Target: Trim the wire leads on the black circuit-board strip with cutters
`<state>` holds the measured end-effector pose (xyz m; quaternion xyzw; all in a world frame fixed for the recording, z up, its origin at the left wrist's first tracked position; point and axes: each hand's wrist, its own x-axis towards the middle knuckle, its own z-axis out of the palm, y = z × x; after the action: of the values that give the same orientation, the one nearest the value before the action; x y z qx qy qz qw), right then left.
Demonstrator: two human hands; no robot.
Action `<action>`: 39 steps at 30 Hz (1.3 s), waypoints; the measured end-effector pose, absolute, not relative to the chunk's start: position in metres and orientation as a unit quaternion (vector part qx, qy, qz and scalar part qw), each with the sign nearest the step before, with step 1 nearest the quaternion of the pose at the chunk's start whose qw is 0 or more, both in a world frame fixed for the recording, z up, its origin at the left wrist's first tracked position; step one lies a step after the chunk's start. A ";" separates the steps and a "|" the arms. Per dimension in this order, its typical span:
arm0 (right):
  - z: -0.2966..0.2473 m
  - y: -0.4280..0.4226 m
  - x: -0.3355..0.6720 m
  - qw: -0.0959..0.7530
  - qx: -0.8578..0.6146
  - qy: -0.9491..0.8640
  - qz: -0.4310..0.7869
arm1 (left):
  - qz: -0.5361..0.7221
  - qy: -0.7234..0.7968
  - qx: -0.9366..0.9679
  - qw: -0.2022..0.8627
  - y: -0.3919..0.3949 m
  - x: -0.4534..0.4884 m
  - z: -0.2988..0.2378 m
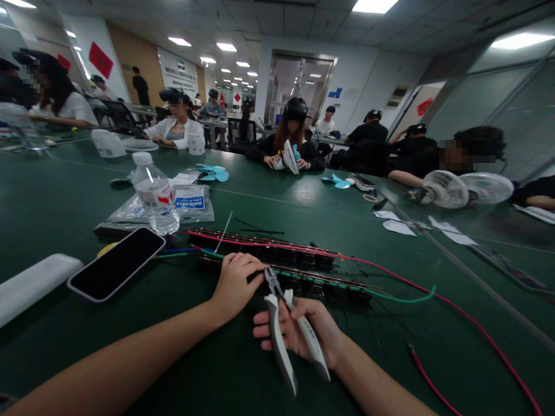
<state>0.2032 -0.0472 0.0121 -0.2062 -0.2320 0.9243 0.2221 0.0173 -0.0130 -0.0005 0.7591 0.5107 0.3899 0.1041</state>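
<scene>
My right hand [309,332] is wrapped round a pair of white-handled cutting pliers [286,326], jaws pointing up at the near black terminal strip [321,283]. My left hand [236,283] rests with fingers curled on the left end of that strip, right beside the plier jaws. A second strip [260,245] lies just behind. A red wire [390,271] and a green wire [403,299] run along the strips and off to the right.
A black phone [116,263], a white slab [30,283], a water bottle [154,193] and plastic bags [191,202] lie to the left on the green table [65,202]. Small fans [446,189] stand at the right. Other people sit around the far side.
</scene>
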 end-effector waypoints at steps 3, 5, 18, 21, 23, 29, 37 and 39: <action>0.009 -0.046 0.202 0.222 -0.214 -0.240 0.920 | 0.390 0.511 0.759 0.106 -0.013 0.018 0.000; 0.008 -0.046 0.200 0.225 -0.215 -0.243 0.919 | 0.390 0.510 0.759 0.107 -0.013 0.018 0.000; 0.009 -0.050 0.192 0.253 -0.282 -0.255 0.890 | 0.391 0.510 0.759 0.105 -0.014 0.019 0.002; 0.012 -0.052 0.189 0.258 -0.306 -0.260 0.878 | 0.393 0.508 0.759 0.105 -0.014 0.018 0.002; 0.014 -0.054 0.188 0.261 -0.316 -0.263 0.874 | 0.393 0.508 0.759 0.105 -0.015 0.018 0.002; 0.014 -0.055 0.189 0.264 -0.313 -0.293 0.864 | 0.393 0.509 0.758 0.105 -0.014 0.018 0.000; 0.015 -0.055 0.197 0.245 -0.248 -0.289 0.892 | 0.396 0.504 0.761 0.103 -0.013 0.017 -0.001; 0.015 -0.055 0.198 0.246 -0.243 -0.271 0.898 | 0.396 0.503 0.761 0.102 -0.013 0.017 -0.001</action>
<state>0.1978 -0.0551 0.0151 -0.2426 -0.2713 0.8983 0.2460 0.0171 -0.0132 -0.0009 0.7609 0.5035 0.3963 0.1020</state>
